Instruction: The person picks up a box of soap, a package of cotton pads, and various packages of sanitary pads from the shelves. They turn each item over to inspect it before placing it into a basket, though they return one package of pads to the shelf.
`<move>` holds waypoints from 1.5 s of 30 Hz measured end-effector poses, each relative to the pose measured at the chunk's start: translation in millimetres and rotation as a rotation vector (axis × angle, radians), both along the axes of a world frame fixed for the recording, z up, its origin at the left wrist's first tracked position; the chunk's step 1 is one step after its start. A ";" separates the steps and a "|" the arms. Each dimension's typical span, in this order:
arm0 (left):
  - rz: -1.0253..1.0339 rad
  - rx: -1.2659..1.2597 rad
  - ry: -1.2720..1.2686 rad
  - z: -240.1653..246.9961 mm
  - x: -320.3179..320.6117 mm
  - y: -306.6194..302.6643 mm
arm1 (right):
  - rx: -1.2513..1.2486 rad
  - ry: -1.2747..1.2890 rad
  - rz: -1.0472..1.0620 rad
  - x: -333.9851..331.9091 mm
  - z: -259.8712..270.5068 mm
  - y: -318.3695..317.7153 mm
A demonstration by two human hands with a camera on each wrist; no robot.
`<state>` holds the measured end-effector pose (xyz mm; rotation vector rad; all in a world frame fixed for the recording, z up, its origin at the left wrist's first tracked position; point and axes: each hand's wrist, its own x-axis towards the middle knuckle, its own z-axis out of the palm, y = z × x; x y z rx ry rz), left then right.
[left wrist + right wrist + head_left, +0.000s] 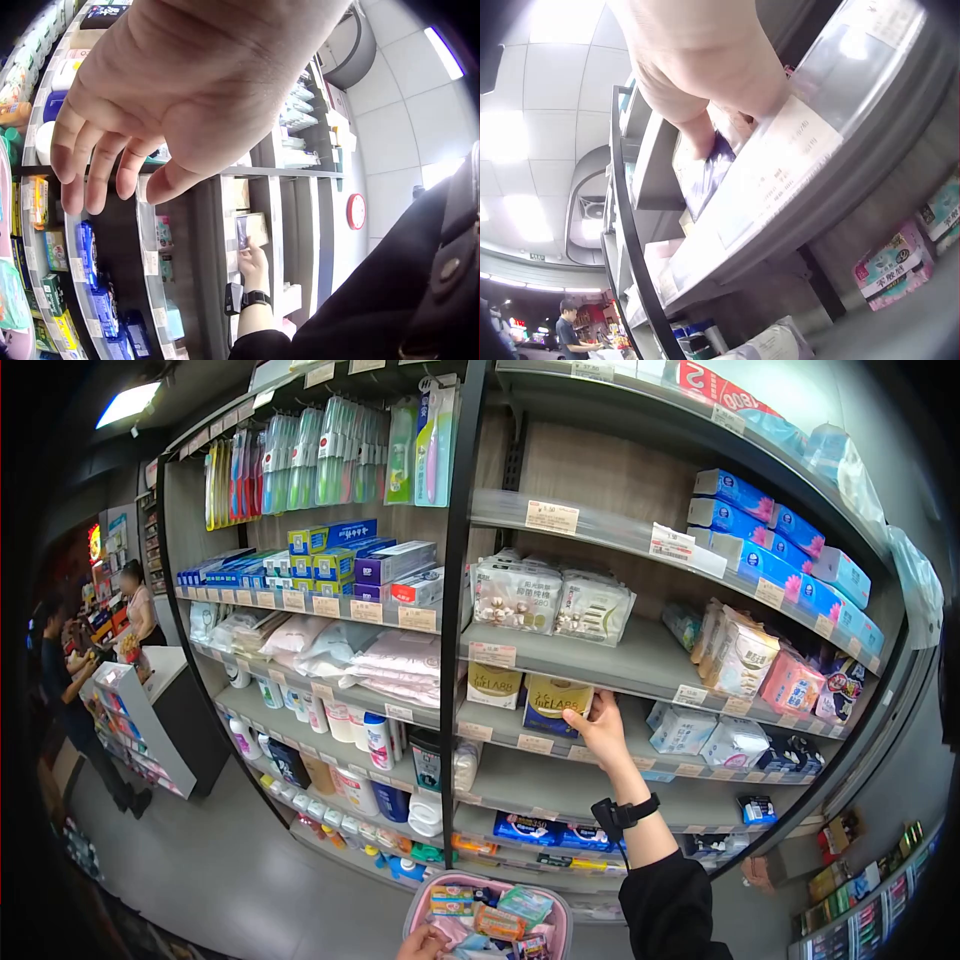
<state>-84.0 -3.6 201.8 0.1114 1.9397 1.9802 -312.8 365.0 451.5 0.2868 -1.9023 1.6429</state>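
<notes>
My right hand [602,732] grips a dark blue and gold packet [548,705] at the front of a middle shelf, thumb on its face and fingers at its right side. In the right wrist view the packet [705,180] sits behind the shelf's label strip, partly hidden by the hand. A similar pale gold packet [493,685] stands just left of it. Low in the head view, my left hand [425,942] is at the left side of a pink basket [565,930] with several small packages inside. The left wrist view shows that hand's [180,90] fingers loosely extended, holding nothing.
White cotton packs [515,595] stand on the shelf above, and blue tissue packs [730,515] higher at right. Toothbrushes [345,450] hang at upper left. A black upright post [462,560] divides the shelving. Two people stand by a counter [180,710] at far left.
</notes>
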 end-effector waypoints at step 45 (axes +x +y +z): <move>-1.503 0.619 0.773 229.1 -13.1 0.1 | 0.397 -0.023 1.505 307.8 5.4 -45.0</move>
